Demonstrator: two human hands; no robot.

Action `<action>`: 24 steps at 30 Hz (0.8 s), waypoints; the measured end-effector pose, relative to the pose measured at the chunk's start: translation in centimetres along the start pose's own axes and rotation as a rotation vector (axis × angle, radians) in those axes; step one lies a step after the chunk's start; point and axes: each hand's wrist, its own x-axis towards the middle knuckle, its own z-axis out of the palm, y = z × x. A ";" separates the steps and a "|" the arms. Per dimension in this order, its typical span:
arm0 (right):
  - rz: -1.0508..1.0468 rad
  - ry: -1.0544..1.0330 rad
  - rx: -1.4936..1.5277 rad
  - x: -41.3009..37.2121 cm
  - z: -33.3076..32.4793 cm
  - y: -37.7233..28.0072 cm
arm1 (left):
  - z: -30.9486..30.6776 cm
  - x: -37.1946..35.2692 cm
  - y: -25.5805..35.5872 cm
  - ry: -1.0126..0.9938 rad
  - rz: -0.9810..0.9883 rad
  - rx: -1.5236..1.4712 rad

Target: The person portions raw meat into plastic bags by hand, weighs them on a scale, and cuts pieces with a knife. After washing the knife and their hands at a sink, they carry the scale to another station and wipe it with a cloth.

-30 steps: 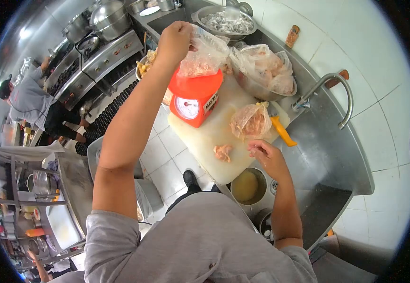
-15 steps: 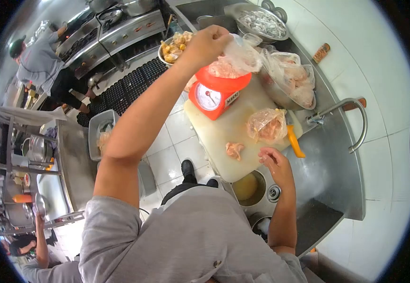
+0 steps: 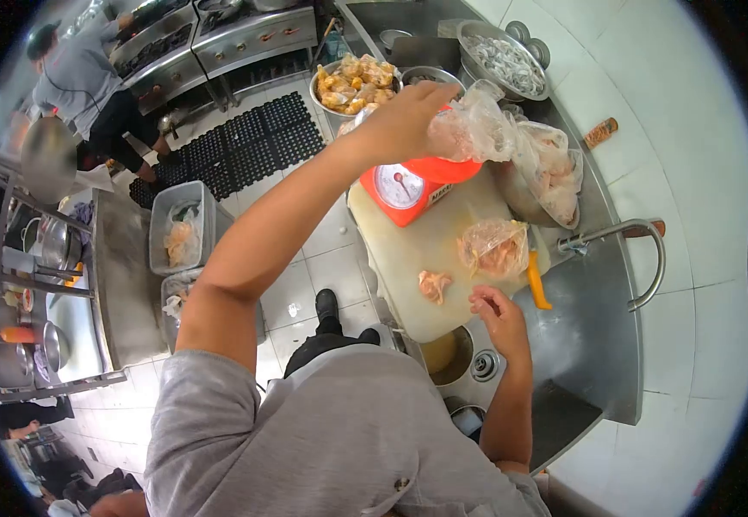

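L hand (image 3: pixel 412 121) is at the bag (image 3: pixel 481 129) on the scale (image 3: pixel 400 186), can't tell if its fingers grip it, & R hand (image 3: pixel 498 317), fingers loosely curled w/ nothing in them, is by the board (image 3: pixel 395 246) edge nr 2nd bag (image 3: pixel 494 247), meat pc (image 3: pixel 434 286) & yellow handle (image 3: pixel 536 283).

The left hand (image 3: pixel 410 122) partly hides the red scale (image 3: pixel 432 179), whose dial figures (image 3: pixel 399 187) are unreadably small.
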 end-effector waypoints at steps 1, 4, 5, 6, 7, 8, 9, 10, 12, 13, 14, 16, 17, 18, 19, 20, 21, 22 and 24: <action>0.001 -0.010 -0.012 0.1 0.1 -0.2 | 0.4 0.4 0.2 0.029 0.047 0.010; -0.001 -0.027 -0.033 0.3 0.4 -0.3 | 1.8 1.9 1.7 -0.024 0.037 0.021; -0.009 -0.028 -0.031 0.4 0.6 -0.2 | 2.1 2.5 2.3 -0.067 0.015 0.020; -0.016 -0.023 -0.025 0.4 0.8 -0.2 | 2.7 2.9 2.2 -0.060 -0.033 -0.016; -0.028 -0.027 -0.056 0.3 1.0 -0.3 | 3.9 3.5 1.7 -0.056 -0.065 -0.054; -0.041 -0.018 -0.086 0.2 1.1 -0.6 | 5.3 4.7 1.4 -0.056 -0.085 -0.096; -0.053 0.001 -0.115 -0.1 1.1 -0.8 | 6.5 6.1 0.2 -0.078 -0.151 -0.108; -0.074 0.010 -0.100 -0.2 1.1 -0.7 | 7.0 7.6 -1.0 -0.100 -0.214 -0.118; -0.111 0.011 -0.076 -0.7 1.0 -0.3 | 6.4 9.4 -2.5 0.063 -0.121 -0.365; -0.097 0.036 -0.080 -1.1 0.7 -0.3 | 5.5 10.7 -2.3 0.114 -0.116 -0.261; -0.080 0.052 -0.082 -1.5 0.6 -0.4 | 4.6 12.2 -1.4 0.167 -0.118 -0.155; -0.058 0.093 -0.091 -2.1 0.4 -0.3 | 3.5 15.6 0.7 0.140 -0.227 -0.404; -0.049 0.124 -0.097 -2.5 0.4 -0.3 | 3.1 17.3 1.5 0.121 -0.287 -0.526; -0.037 0.153 -0.103 -2.8 0.3 -0.2 | 3.0 19.0 2.4 0.138 -0.250 -0.562; -0.012 0.186 -0.097 -3.0 0.3 -0.2 | 3.3 20.8 3.3 0.153 -0.215 -0.599; 0.015 0.217 -0.089 -3.4 0.3 -0.2 | 3.5 22.4 4.4 0.166 -0.184 -0.638; 0.045 0.246 -0.079 -3.8 0.5 -0.1 | 3.8 23.8 5.5 0.166 -0.189 -0.684; 0.069 0.274 -0.045 -4.0 0.8 0.4 | 4.0 25.1 6.7 0.163 -0.199 -0.731; 0.127 0.324 0.026 -4.4 1.8 1.7 | 6.3 27.2 6.2 0.143 0.015 -0.403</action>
